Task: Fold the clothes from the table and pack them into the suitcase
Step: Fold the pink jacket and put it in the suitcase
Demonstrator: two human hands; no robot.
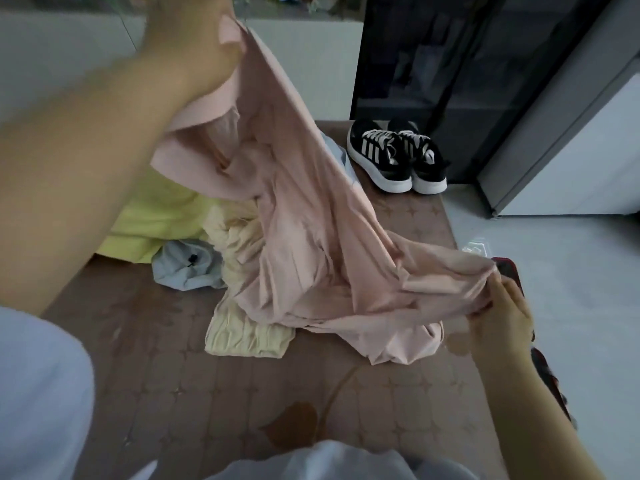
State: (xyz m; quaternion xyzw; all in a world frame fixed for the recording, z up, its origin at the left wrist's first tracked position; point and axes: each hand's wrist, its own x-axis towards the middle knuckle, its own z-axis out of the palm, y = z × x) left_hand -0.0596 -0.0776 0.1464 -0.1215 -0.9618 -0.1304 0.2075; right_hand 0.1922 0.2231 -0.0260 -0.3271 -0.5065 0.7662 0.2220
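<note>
A pale pink garment (pixel 304 237) hangs stretched between my two hands above the table (pixel 166 375). My left hand (pixel 194 53) grips one end raised high at the upper left. Low at the right edge of the table, my right hand (pixel 498 306) pinches the other end. Under the pink cloth lies a heap: a yellow-green garment (pixel 152 220), a cream garment (pixel 242 334) and a light blue-grey garment (pixel 187 268). A red suitcase edge (pixel 509 268) shows just beyond my right hand, mostly hidden.
A pair of black-and-white sneakers (pixel 398 157) stands at the far end of the table. A dark glass cabinet (pixel 450 64) and a white unit (pixel 588 150) stand behind. Pale floor (pixel 571 289) lies to the right.
</note>
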